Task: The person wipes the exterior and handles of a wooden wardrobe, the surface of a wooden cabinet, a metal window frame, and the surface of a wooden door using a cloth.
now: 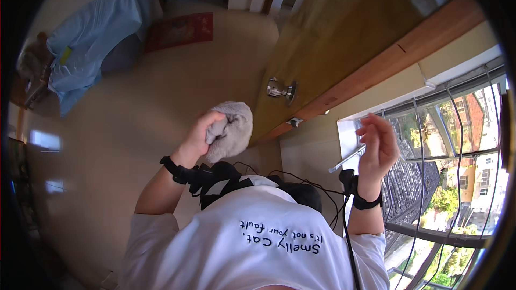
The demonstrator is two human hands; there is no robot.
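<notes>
Daylight enters from the window (457, 145) at the right side, where the outdoor view is bright but not washed out. The room grows dimmer toward the left, and the glossy floor (107, 145) carries pale window reflections near its left edge. The wooden door (344, 37) shows a soft sheen toward its top. Fisheye distortion bends the door edge and window bars into curves, and a black circular rim closes off all four corners. Focus is fairly sharp in the middle, softer toward the rim.
</notes>
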